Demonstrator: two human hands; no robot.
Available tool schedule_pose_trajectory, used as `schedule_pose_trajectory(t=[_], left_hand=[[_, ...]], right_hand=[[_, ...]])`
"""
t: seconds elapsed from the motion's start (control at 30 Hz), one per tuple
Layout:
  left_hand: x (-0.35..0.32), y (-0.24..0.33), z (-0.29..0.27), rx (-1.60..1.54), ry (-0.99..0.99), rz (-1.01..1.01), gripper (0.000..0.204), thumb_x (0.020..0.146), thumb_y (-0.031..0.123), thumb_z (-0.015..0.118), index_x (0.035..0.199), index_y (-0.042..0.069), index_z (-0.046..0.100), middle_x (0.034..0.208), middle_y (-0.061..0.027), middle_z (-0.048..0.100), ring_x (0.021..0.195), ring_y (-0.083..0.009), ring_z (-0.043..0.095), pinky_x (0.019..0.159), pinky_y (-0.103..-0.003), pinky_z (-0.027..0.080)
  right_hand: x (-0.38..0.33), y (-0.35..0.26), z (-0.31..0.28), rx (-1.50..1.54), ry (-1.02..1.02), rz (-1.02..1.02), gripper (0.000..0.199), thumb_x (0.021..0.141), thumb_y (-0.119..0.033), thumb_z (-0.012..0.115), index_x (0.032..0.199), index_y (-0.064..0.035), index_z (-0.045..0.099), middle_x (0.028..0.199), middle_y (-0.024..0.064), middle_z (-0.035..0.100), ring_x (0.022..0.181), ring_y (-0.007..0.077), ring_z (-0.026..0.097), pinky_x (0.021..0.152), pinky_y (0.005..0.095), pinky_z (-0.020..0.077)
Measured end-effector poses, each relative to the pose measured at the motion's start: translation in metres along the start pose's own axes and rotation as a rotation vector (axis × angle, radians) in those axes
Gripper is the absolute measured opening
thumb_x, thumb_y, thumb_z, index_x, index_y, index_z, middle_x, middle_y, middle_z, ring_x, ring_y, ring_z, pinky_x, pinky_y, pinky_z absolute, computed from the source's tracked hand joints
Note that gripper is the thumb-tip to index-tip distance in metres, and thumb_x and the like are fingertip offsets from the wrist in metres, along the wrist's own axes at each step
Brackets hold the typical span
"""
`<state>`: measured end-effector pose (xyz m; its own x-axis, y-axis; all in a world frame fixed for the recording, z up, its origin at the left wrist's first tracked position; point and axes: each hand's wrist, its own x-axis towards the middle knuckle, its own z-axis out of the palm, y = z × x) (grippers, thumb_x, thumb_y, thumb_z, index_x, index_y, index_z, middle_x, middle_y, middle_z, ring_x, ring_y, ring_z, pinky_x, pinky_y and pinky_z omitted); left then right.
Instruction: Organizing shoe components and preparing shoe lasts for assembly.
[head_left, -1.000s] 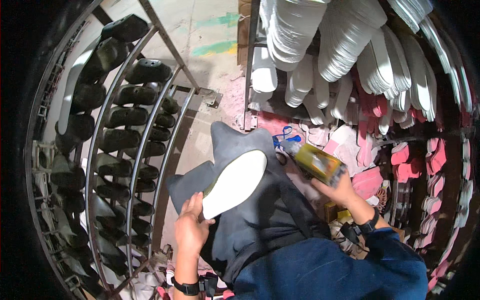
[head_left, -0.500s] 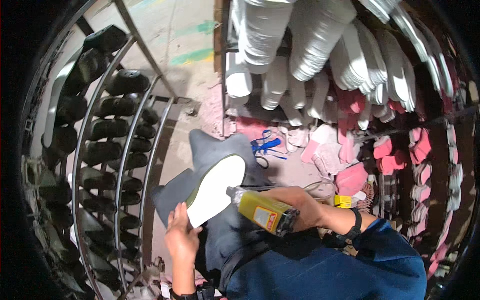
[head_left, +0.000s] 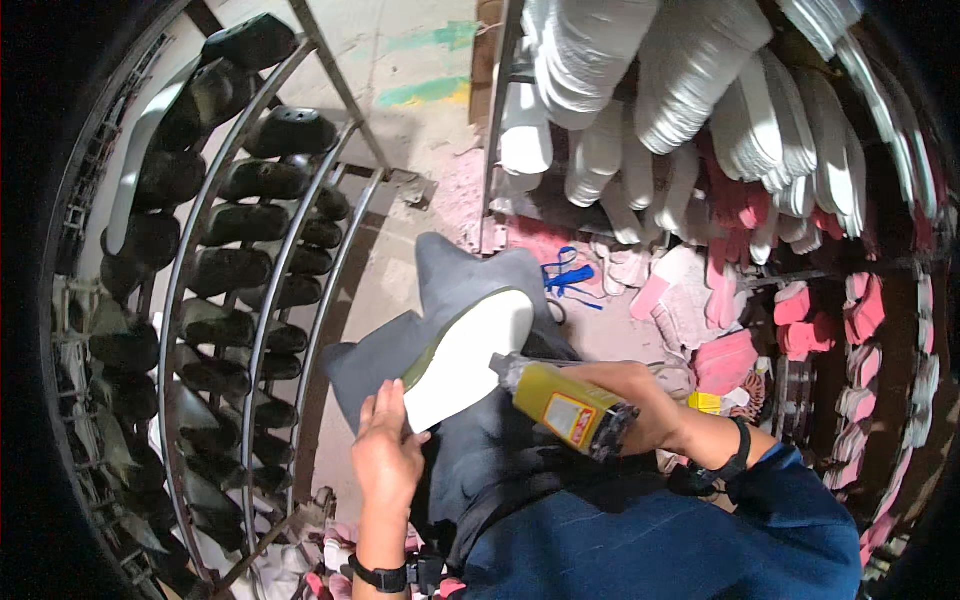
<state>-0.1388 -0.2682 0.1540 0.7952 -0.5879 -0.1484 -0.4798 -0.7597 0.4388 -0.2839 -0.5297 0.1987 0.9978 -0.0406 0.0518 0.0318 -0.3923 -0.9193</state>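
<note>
On dark grey cloth (head_left: 470, 262) over my lap lies a white insole (head_left: 470, 355), sole-shaped, with an olive-green edge showing beneath it on the left; what it rests on is mostly hidden. My left hand (head_left: 388, 452) grips its near, narrow end, fingers on the left side and thumb at the tip. A yellow box-shaped tool (head_left: 555, 400) with a label, a worn dark end and a narrow dark tip is in my right hand (head_left: 635, 405), fingers wrapped behind it. Its tip meets the insole's right edge; whether it touches I cannot tell.
A metal rack (head_left: 262, 300) with rows of dark shoe lasts stands at my left. Stacks of white insoles (head_left: 690, 90) fill shelves at the upper right. Pink pieces (head_left: 735, 360), a blue cord (head_left: 570, 275) and a small yellow box (head_left: 704, 403) lie to the right.
The whole view has shifted, so the scene sits farther right. Both hands keep their holds, and the tool's tip stays by the insole's right edge.
</note>
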Motion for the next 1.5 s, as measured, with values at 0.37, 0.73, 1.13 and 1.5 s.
schedule_pose_trajectory(t=[0.37, 0.73, 1.13, 1.5], left_hand=[[-0.001, -0.003, -0.002, -0.001, -0.012, 0.003, 0.071, 0.061, -0.002, 0.073, 0.129, 0.008, 0.051, 0.129, -0.0153, 0.053, 0.117, -0.0403, 0.051, 0.096, -0.04, 0.046], [-0.009, -0.001, 0.004, 0.033, 0.019, 0.022, 0.069, 0.062, -0.001, 0.073, 0.128, 0.007, 0.052, 0.126, -0.0179, 0.055, 0.113, -0.0438, 0.052, 0.094, -0.041, 0.047], [-0.009, -0.002, -0.001, 0.203, 0.005, 0.017, 0.081, 0.065, 0.006, 0.073, 0.138, 0.012, 0.037, 0.122, -0.0153, 0.054, 0.108, -0.0366, 0.052, 0.091, -0.04, 0.046], [-0.061, -0.079, -0.01, -1.221, -0.029, -0.634, 0.06, 0.067, 0.017, 0.077, 0.123, 0.011, 0.055, 0.086, -0.0017, 0.063, 0.063, -0.0125, 0.059, 0.044, -0.026, 0.046]], right_hand=[[0.009, -0.004, 0.002, -0.02, -0.066, 0.054, 0.068, 0.058, -0.016, 0.076, 0.12, 0.0019, 0.054, 0.105, 0.0204, 0.063, 0.097, 0.0365, 0.061, 0.083, 0.0386, 0.0488], [-0.004, 0.009, 0.008, -0.099, -0.011, 0.108, 0.061, 0.062, -0.018, 0.077, 0.117, 0.0004, 0.056, 0.106, 0.0197, 0.063, 0.098, 0.0348, 0.062, 0.085, 0.0375, 0.0492], [-0.002, 0.021, 0.007, -0.059, 0.092, 0.148, 0.049, 0.064, -0.014, 0.073, 0.109, 0.0007, 0.06, 0.092, 0.0167, 0.065, 0.082, 0.0304, 0.065, 0.071, 0.0333, 0.0505], [0.046, 0.007, 0.066, -0.375, 0.103, -0.181, 0.055, 0.066, -0.009, 0.07, 0.117, 0.0027, 0.055, 0.107, 0.0202, 0.063, 0.096, 0.0354, 0.063, 0.084, 0.0385, 0.0489]])
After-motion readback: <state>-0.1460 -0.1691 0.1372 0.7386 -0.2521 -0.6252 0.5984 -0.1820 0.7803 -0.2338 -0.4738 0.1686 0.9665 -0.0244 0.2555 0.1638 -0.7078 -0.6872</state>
